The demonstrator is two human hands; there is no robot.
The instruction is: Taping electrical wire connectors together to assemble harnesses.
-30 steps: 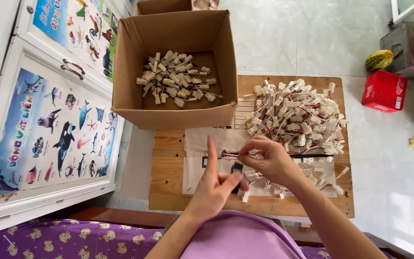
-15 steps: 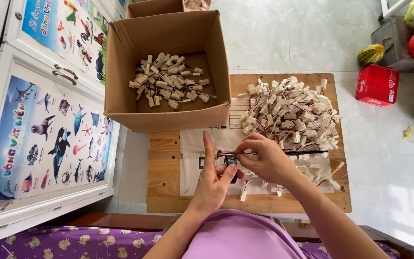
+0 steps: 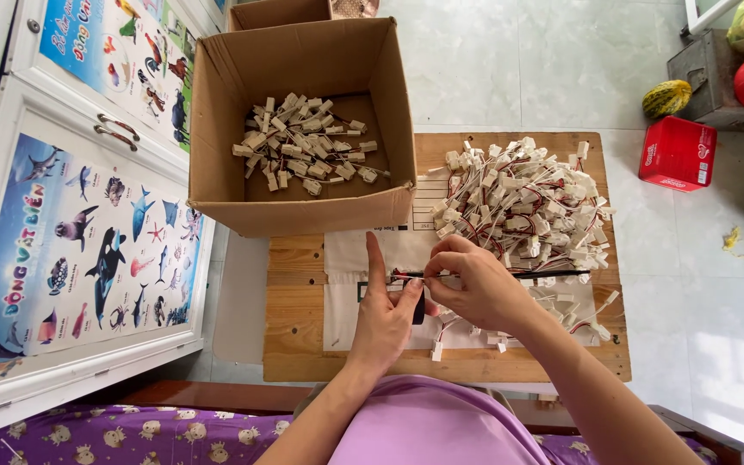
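Low wooden slat counter (image 3: 303, 362) on pale tiled floor. Left hand (image 3: 387, 319) and right hand (image 3: 475, 288) pinch thin red-white wire lead (image 3: 406, 275) at counter's near middle. Tangled pile of white connectors (image 3: 523, 202) just right; snagged wires could drag pile off edge.

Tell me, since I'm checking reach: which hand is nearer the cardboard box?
Left. The left hand sits just below the cardboard box; the right hand is further right, beside the wire pile.

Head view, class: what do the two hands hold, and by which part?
Both the left hand and right hand pinch one small wire lead between fingertips, at its wires; the exact spot is too small to tell.
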